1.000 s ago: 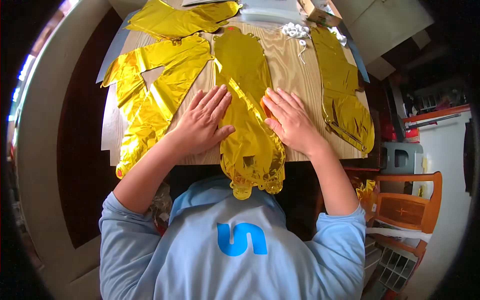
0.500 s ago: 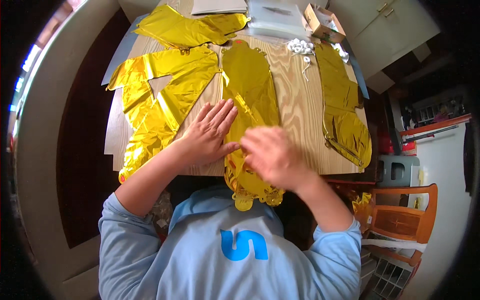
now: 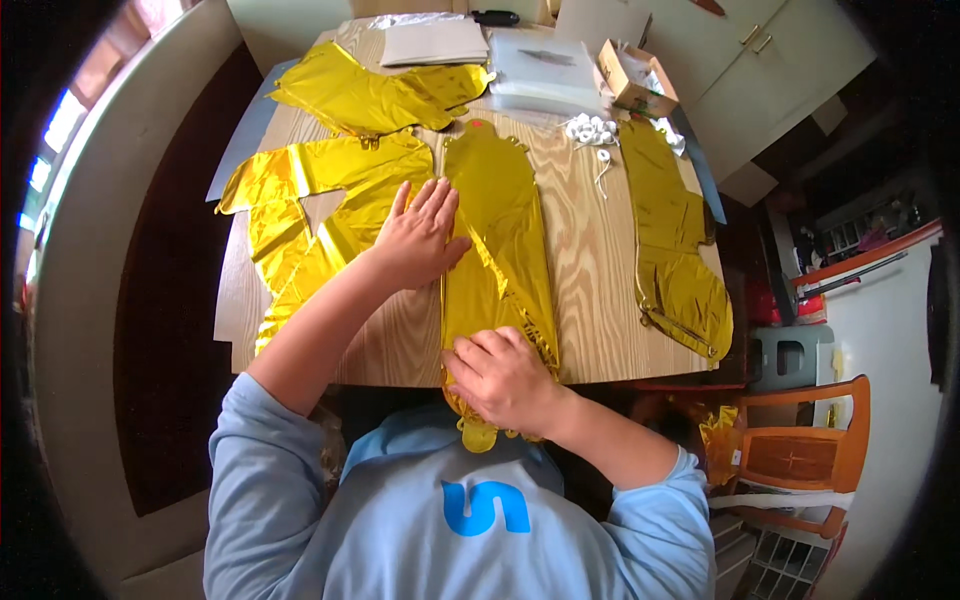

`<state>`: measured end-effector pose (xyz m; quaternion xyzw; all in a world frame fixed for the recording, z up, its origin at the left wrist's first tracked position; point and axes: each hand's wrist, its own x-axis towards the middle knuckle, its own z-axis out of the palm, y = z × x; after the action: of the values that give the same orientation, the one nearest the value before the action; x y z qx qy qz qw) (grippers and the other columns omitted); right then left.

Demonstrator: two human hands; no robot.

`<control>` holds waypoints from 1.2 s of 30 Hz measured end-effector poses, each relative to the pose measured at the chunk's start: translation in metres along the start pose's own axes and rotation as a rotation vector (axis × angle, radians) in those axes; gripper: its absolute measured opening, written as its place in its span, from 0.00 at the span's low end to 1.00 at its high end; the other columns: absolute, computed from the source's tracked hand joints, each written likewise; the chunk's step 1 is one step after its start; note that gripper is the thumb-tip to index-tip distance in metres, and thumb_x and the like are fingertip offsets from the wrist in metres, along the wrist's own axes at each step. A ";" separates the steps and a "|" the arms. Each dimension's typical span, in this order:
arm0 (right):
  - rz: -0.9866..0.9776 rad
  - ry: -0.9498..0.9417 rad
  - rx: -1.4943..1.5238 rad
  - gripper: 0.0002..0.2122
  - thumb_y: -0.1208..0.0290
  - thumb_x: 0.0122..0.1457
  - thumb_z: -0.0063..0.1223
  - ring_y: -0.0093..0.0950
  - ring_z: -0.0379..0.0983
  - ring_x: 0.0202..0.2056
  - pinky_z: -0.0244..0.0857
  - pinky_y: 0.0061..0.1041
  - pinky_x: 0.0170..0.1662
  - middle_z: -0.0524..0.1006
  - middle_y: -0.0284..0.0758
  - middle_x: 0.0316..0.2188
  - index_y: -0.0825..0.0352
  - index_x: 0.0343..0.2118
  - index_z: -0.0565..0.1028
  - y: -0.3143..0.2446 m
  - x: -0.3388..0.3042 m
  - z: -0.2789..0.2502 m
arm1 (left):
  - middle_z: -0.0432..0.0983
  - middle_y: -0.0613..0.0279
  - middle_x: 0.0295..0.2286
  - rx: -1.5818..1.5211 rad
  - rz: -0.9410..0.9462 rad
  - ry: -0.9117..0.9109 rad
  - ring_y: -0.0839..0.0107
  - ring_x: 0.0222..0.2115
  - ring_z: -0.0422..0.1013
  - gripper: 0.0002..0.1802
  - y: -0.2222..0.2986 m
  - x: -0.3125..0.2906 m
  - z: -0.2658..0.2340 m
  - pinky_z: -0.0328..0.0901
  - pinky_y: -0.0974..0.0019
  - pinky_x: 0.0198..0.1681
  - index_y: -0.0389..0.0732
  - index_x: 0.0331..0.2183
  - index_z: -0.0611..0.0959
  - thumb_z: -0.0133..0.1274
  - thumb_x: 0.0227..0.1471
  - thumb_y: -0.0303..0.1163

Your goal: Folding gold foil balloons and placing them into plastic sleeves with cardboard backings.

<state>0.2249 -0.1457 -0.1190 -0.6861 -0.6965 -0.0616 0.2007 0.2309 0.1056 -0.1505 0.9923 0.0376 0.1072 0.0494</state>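
Note:
A long, flat, gold foil balloon (image 3: 492,210) lies lengthwise in front of me, its near end hanging over the table's front edge. My left hand (image 3: 420,235) lies flat along the balloon's left edge, fingers stretched out and the thumb resting on the foil. Farther down, my right hand (image 3: 505,380) has its fingers bent over the balloon's near part at the table edge; the fingertips are partly hidden. A diagonal crease runs across the foil between the hands. To the left lies another flat gold foil balloon (image 3: 385,205), angular in outline.
More gold foil balloons lie at the far left (image 3: 345,90) and along the right side (image 3: 665,235) of the wooden table (image 3: 590,300). At the back are grey sheets (image 3: 435,42), clear plastic bags (image 3: 545,75), white string rolls (image 3: 590,130) and a cardboard box (image 3: 640,85). A wooden chair (image 3: 800,455) stands right.
My right hand has come down the balloon toward me, to the table edge. My left hand has shifted slightly away from me and left. The view has tilted, showing more of the table's back.

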 end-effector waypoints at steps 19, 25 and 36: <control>0.359 0.273 0.125 0.07 0.71 0.59 0.57 0.41 0.76 0.43 0.69 0.36 0.50 0.81 0.39 0.40 0.67 0.37 0.82 0.198 0.021 -0.013 | 0.48 0.38 0.67 -0.433 -0.016 -0.030 0.42 0.68 0.46 0.46 0.021 0.005 -0.024 0.44 0.44 0.69 0.39 0.67 0.57 0.51 0.59 0.55; 0.331 0.296 0.020 0.08 0.71 0.56 0.59 0.37 0.73 0.46 0.69 0.37 0.51 0.79 0.36 0.41 0.66 0.37 0.82 0.197 0.023 0.006 | 0.82 0.48 0.39 -0.328 -0.132 0.422 0.49 0.41 0.77 0.13 -0.169 0.144 -0.043 0.72 0.53 0.46 0.40 0.36 0.87 0.60 0.54 0.40; 0.363 0.201 -0.024 0.12 0.72 0.55 0.60 0.39 0.72 0.48 0.67 0.38 0.53 0.77 0.38 0.45 0.67 0.42 0.81 0.191 0.027 -0.013 | 0.75 0.42 0.51 0.120 -0.176 0.013 0.47 0.52 0.71 0.38 -0.265 0.317 -0.003 0.66 0.50 0.57 0.36 0.54 0.76 0.57 0.53 0.57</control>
<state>0.4151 -0.1160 -0.1337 -0.7930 -0.5373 -0.1009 0.2690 0.5219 0.3959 -0.1098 0.9856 0.1311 0.1065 -0.0013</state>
